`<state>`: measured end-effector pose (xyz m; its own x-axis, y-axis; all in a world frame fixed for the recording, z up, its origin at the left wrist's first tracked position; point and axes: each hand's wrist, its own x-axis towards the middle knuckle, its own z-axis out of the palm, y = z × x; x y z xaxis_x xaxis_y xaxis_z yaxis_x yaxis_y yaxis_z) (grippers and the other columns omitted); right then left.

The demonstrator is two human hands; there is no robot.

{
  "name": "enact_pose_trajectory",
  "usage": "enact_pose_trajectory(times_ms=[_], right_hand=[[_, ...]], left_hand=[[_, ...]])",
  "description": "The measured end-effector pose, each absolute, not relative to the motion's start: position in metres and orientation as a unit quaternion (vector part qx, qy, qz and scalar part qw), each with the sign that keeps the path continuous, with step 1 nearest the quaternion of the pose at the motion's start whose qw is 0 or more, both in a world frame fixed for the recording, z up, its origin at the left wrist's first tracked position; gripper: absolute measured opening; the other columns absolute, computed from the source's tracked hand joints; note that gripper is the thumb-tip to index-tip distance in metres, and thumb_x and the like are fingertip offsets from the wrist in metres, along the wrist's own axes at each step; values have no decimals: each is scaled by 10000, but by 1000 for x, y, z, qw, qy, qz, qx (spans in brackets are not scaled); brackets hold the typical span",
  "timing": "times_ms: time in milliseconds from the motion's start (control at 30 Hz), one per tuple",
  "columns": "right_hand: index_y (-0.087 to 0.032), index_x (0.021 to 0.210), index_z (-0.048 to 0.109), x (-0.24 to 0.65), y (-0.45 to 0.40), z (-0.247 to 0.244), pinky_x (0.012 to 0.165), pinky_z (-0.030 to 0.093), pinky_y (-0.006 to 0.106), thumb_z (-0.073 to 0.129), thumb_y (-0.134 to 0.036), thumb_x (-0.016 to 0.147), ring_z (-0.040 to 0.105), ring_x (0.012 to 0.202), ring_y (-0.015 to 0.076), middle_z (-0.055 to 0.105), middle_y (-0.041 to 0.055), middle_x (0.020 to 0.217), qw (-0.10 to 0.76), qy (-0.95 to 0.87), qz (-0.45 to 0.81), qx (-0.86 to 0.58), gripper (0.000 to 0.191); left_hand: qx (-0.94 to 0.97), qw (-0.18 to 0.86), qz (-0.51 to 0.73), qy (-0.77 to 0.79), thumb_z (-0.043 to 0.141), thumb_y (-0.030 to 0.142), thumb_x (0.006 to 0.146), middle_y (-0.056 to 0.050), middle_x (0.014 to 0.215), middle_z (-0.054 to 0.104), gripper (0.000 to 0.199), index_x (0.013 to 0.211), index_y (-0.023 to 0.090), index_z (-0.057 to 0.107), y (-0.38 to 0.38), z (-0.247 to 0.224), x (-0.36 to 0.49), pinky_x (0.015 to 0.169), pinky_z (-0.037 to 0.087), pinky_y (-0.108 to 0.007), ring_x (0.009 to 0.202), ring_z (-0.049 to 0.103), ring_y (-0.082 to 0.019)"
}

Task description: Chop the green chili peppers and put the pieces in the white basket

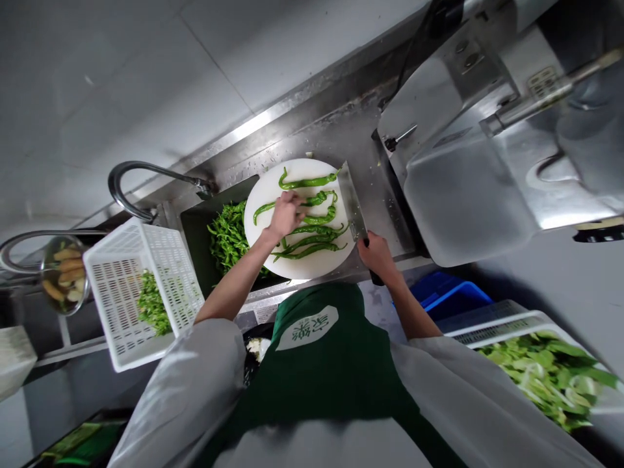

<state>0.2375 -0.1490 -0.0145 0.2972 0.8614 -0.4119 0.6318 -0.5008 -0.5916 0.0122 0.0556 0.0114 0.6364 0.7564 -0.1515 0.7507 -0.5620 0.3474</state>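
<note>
Long green chili peppers (312,248) lie in rough rows across a round white cutting board (264,182). My left hand (286,213) is over the middle of the board, its curled fingers on a green chili pepper (316,199); the fingertips are partly hidden. At the board's right edge, my right hand (377,259) grips the dark handle of a cleaver (351,200). Its broad blade points away from me, beside the pepper ends. More green peppers (229,234) fill the sink basin left of the board, partly covered by it.
A white perforated basket (119,286) with chopped greens stands at the left, near a curved faucet (146,168). A metal slicing machine (468,175) occupies the right. Lower right are a blue bin (451,296) and a white crate (531,316) of leafy vegetables.
</note>
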Motion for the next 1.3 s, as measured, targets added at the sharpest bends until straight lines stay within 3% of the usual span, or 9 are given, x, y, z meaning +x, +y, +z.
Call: enact_pose_trajectory(times_ms=[133,233,333,533,667,800,933,1167,1300], right_hand=[[-161,893,663,239,-145,-13,701,381,308,442,-280,963,624,778,248,709,132,819,154,-476,350,-792,260],[-164,903,666,245,-147,-8,714,384,316,426,-310,992,633,796,255,715,141,848,138,-479,351,-793,294],[-162,934,666,258,-161,1,706,373,320,393,-320,1019,632,768,253,716,143,842,107,-505,333,-789,327],[-131,1077,641,296,-193,25,663,345,313,375,-319,1049,661,738,262,727,147,838,35,-585,261,-767,327],[-150,1055,639,310,-184,38,664,344,303,402,-297,1052,681,765,248,744,145,902,-5,-652,247,-717,279],[-162,1037,638,314,-170,46,665,344,297,401,-300,1058,683,768,236,748,139,909,-23,-671,238,-702,275],[-160,996,640,316,-173,45,655,345,299,384,-326,1060,673,732,238,734,128,834,-25,-659,237,-713,311],[-162,1012,647,307,-209,29,650,343,290,385,-312,1056,668,733,227,735,117,842,-24,-621,273,-734,305],[-162,1038,646,292,-232,25,650,340,299,364,-313,1066,667,735,233,740,120,854,-41,-596,270,-755,321]], left_hand=[[915,197,-23,351,761,432,855,-168,1318,571,321,1060,183,755,26,-5,33,1077,339,-590,1287,457,-405],[906,187,6,379,753,415,861,-174,1421,504,306,1067,190,764,11,-18,35,1079,347,-592,1354,389,-430],[893,206,53,396,690,372,905,-148,1508,455,259,1090,205,763,10,-27,24,1089,381,-556,1362,420,-389],[896,228,81,372,634,329,952,-119,1432,591,304,1221,203,697,23,-37,9,1071,390,-478,1277,526,-313],[889,231,113,380,640,349,953,-137,1387,622,399,1318,189,654,27,-43,13,1080,382,-475,1252,543,-311],[875,228,125,408,604,371,971,-139,1330,634,295,1171,205,744,17,-44,15,1059,405,-494,1225,549,-320],[879,229,119,401,587,453,976,-130,1246,650,336,1141,212,754,-17,-36,1,1016,438,-467,1168,569,-301],[899,246,84,354,680,485,915,-123,1544,478,373,1220,273,718,-63,-34,-20,1164,237,-596,1478,308,-389],[889,242,68,383,605,431,968,-134,1443,558,291,1182,278,729,-63,-44,-1,1118,265,-615,1368,422,-381]])
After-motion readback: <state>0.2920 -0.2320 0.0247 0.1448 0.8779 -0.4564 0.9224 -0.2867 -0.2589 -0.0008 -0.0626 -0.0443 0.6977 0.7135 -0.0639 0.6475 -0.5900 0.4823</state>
